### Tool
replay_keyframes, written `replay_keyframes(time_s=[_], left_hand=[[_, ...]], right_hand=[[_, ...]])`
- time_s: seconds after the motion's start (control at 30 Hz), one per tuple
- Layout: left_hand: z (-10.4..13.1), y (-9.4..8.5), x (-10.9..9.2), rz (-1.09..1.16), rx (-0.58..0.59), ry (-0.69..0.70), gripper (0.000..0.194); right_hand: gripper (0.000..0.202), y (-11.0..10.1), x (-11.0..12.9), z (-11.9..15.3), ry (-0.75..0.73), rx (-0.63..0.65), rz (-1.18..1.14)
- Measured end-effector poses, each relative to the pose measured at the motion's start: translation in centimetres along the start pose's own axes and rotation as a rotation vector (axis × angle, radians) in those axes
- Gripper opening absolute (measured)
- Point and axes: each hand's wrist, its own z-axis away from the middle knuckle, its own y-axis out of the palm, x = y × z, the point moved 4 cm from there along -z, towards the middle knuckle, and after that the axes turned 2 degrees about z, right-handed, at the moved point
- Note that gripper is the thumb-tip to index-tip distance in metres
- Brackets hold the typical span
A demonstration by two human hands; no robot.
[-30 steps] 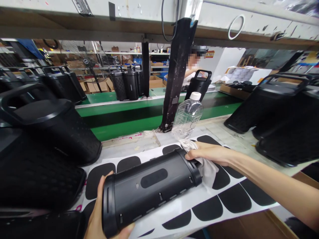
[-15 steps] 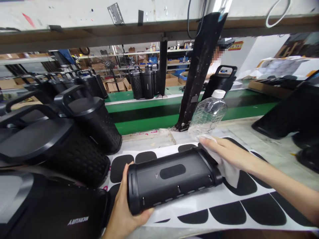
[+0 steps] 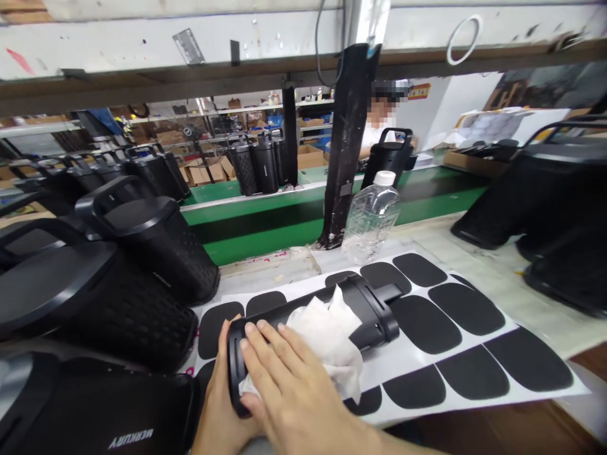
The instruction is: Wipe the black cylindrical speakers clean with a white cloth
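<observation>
A black portable speaker (image 3: 367,303) lies on its side in front of me, its handle end pointing right. Around its left end my left hand (image 3: 219,404) is wrapped, partly hidden behind my right hand. My right hand (image 3: 296,388) presses a crumpled white cloth (image 3: 327,325) against the speaker's upper face, fingers laid over the left part. The cloth covers the middle of the body. Beneath the speaker is a white sheet with rounded black pads (image 3: 467,306) on it.
Several upright black speakers (image 3: 156,240) crowd the left side, and more dark ones (image 3: 545,189) stand at the right. A clear plastic bottle (image 3: 372,218) stands behind the sheet, beside a black post (image 3: 344,139). Beyond runs a green conveyor (image 3: 256,221), with a person (image 3: 379,123) behind it.
My right hand has come from the speaker's right end to its left part, bringing the cloth across the upper face. The speaker has turned, showing its handle; my left hand still holds its left end.
</observation>
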Motion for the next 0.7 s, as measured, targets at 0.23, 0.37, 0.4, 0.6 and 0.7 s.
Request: replay_keyframes(time_s=[0.23, 0.37, 0.4, 0.6, 0.7], left_hand=[[-0.3, 0.1, -0.9, -0.096, 0.024, -0.035, 0.110], [-0.3, 0.1, -0.8, -0.078, 0.029, -0.048, 0.112], [-0.2, 0.1, -0.7, -0.072, 0.029, -0.045, 0.112], [-0.2, 0.1, -1.1, -0.067, 0.059, -0.005, 0.110], [-0.2, 0.1, -1.3, -0.073, 0.068, 0.084, 0.105]], right_hand=[[0.042, -2.3, -12.5, 1.5, 0.367, 0.331, 0.108], [0.047, -6.2, -20.6, 4.0, 0.938, 0.355, 0.082], [0.049, -6.9, -21.9, 5.0, 1.081, 0.351, 0.039], [0.051, -4.7, -22.5, 8.9, 1.347, 0.408, -0.486], [0.052, -2.7, -21.3, 8.9, 1.356, 0.327, -0.761]])
